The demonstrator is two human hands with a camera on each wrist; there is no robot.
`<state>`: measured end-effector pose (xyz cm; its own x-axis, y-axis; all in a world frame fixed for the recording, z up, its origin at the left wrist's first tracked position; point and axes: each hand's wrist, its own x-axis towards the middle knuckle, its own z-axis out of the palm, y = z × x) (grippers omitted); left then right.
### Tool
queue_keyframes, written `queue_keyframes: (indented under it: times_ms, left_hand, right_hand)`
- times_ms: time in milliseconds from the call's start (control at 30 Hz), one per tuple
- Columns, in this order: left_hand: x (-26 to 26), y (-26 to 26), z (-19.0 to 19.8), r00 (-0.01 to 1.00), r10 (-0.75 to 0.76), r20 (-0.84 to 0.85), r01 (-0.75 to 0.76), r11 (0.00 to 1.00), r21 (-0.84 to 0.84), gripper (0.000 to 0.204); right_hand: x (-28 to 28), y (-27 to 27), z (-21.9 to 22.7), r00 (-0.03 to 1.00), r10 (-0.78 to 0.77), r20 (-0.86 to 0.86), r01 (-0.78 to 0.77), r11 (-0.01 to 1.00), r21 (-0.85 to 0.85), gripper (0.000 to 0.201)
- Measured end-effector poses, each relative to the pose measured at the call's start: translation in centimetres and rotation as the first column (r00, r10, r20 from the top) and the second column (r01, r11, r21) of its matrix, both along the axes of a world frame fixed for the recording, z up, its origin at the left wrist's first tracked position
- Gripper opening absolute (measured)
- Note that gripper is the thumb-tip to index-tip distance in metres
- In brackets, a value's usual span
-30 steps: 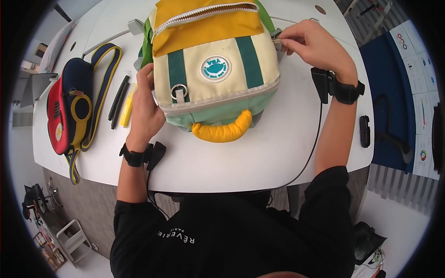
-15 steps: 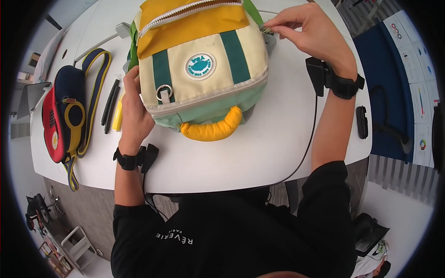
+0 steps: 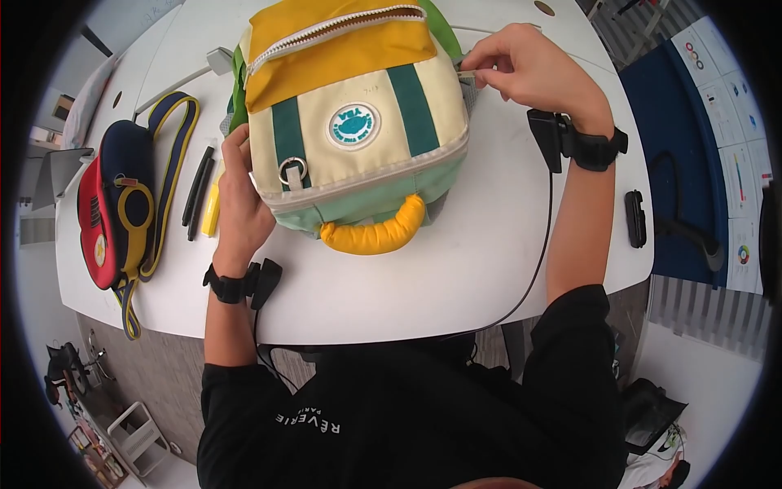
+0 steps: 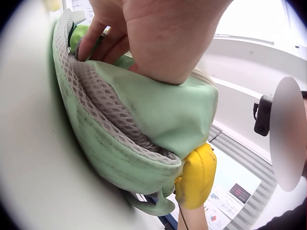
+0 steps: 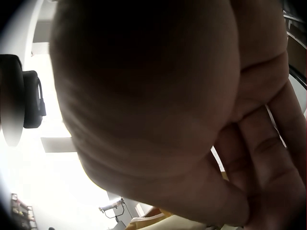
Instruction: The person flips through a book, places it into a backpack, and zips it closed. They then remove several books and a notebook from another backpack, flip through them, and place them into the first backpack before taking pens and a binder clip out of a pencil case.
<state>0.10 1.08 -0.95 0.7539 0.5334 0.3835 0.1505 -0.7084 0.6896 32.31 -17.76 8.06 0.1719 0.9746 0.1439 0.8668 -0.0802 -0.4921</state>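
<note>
Nearest, the person's black shirt (image 3: 407, 399) borders the white desk (image 3: 505, 236), and a black wrist camera is strapped to each forearm. The backpack (image 3: 350, 94) lies on the middle of the desk, front panel up, its padded yellow handle (image 3: 375, 235) toward the person. A metal ring (image 3: 293, 169) sits at the near left of the panel. The hands are apart, one on each side of the backpack: the left hand (image 3: 246, 200) grips the left side, its fingers bent beside a grey mesh pocket (image 4: 115, 105). On the right of the desk lies a black case (image 3: 636, 219). To the left, two black pens (image 3: 198, 191) and a yellow highlighter (image 3: 212, 204) lie between that hand and a red-and-navy bag (image 3: 122, 208) with a looped strap. Farther up, the right hand (image 3: 538, 77) pinches a small pale piece (image 3: 466, 74) at the backpack's far right side; what it is cannot be told. Farthest on the backpack, a white zip (image 3: 338, 37) gapes across the yellow section.
</note>
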Motion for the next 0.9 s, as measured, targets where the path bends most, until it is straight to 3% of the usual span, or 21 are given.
queue_keyframes:
  times_ms: [67, 200, 367, 500, 567, 633, 833, 900]
  left_hand:
    - [0.0, 0.1, 0.1, 1.000, -0.008, -0.005, 0.008, 1.000, -0.001, 0.069]
    - [0.1, -0.2, 0.3, 1.000, -0.010, 0.002, 0.010, 0.998, -0.070, 0.069]
    - [0.0, 0.1, 0.1, 1.000, -0.013, 0.005, 0.013, 1.000, 0.015, 0.070]
    - [0.0, 0.5, -0.3, 1.000, -0.025, 0.019, 0.026, 0.999, -0.027, 0.072]
    - [0.0, 0.5, 0.0, 0.999, -0.027, 0.030, 0.028, 0.999, -0.024, 0.073]
    - [0.0, 0.2, 0.5, 0.998, -0.057, 0.013, 0.057, 0.996, -0.070, 0.068]
    - [-0.1, 0.1, 0.6, 1.000, 0.004, -0.016, -0.005, 0.997, -0.081, 0.068]
    - [-0.2, 0.3, 0.6, 1.000, 0.014, -0.015, -0.015, 0.995, -0.094, 0.068]
  right_hand:
    - [-0.1, 0.5, -0.1, 0.994, -0.036, 0.104, 0.051, 0.988, -0.145, 0.017]
    - [-0.2, 0.9, -1.1, 1.000, -0.013, 0.029, 0.013, 1.000, -0.002, 0.016]
    - [-0.8, 0.8, -0.3, 1.000, -0.012, -0.003, 0.012, 0.997, -0.073, 0.019]
    - [-3.3, -0.9, 2.2, 0.998, 0.053, -0.033, -0.056, 0.994, -0.094, 0.018]
    - [-5.1, -1.7, 3.8, 0.999, 0.029, -0.016, -0.031, 0.988, -0.152, 0.017]
    - [-6.8, -2.3, 4.2, 0.996, 0.079, 0.044, -0.074, 0.992, -0.104, 0.013]
    - [-9.4, -2.2, 4.8, 0.976, 0.181, 0.124, -0.157, 0.971, -0.180, 0.010]
    - [-9.0, -2.1, 4.9, 0.980, 0.195, -0.037, -0.198, 0.966, -0.167, 0.009]
